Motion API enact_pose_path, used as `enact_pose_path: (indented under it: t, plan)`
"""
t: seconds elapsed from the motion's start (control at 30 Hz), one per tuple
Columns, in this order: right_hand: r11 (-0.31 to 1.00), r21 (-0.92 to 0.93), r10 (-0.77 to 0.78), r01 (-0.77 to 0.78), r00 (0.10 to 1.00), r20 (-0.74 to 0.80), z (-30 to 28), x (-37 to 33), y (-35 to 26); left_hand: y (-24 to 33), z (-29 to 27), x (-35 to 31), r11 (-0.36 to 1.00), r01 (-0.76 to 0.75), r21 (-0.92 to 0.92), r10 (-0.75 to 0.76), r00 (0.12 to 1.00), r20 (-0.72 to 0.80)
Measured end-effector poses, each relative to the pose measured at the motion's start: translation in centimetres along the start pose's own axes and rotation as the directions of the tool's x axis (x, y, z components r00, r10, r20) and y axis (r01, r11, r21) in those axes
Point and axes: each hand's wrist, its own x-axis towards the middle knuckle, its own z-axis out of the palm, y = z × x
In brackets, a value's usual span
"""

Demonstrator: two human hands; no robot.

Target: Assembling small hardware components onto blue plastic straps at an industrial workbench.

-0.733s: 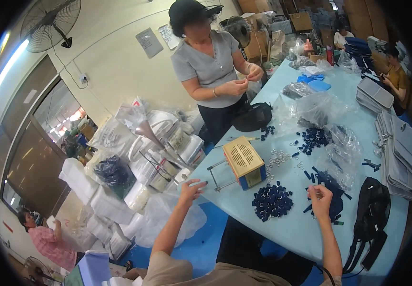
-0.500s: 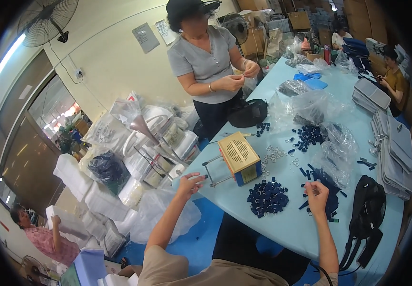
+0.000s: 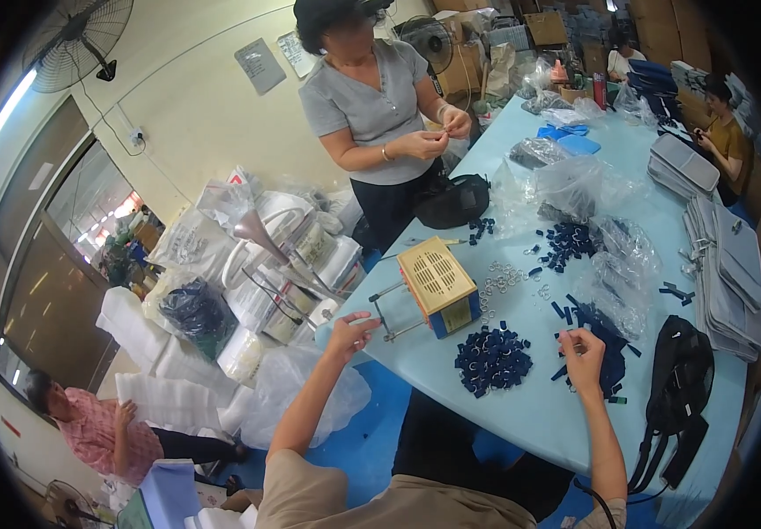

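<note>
Right of the vented box (image 3: 439, 273), the right hand (image 3: 584, 356), grip narrow with contents one cannot tell, probably works best pinching lightly beside the blue strips (image 3: 613, 372), while the left hand (image 3: 348, 337), grip loosely wide, is left of the box.

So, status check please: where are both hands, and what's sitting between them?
Left hand at metal frame of yellow-topped box, grip unclear. Right hand by navy strips, grip unclear. Between hands: heap of navy tabs.
</note>
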Motion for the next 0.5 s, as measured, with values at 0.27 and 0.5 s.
enact_pose_path:
  t: [0.27, 0.5]
  plan:
    - [1.0, -0.003, -0.003, 0.003, 1.0, 0.002, 0.06, -0.13, -0.38, 0.29, -0.09, 0.13, 0.999, -0.034, -0.024, 0.035, 0.999, 0.018]
    - [1.0, -0.024, 0.007, -0.007, 1.0, 0.012, 0.08, -0.05, -0.76, 1.02, -0.39, 0.34, 0.997, -0.02, 0.076, 0.019, 1.0, 0.012]
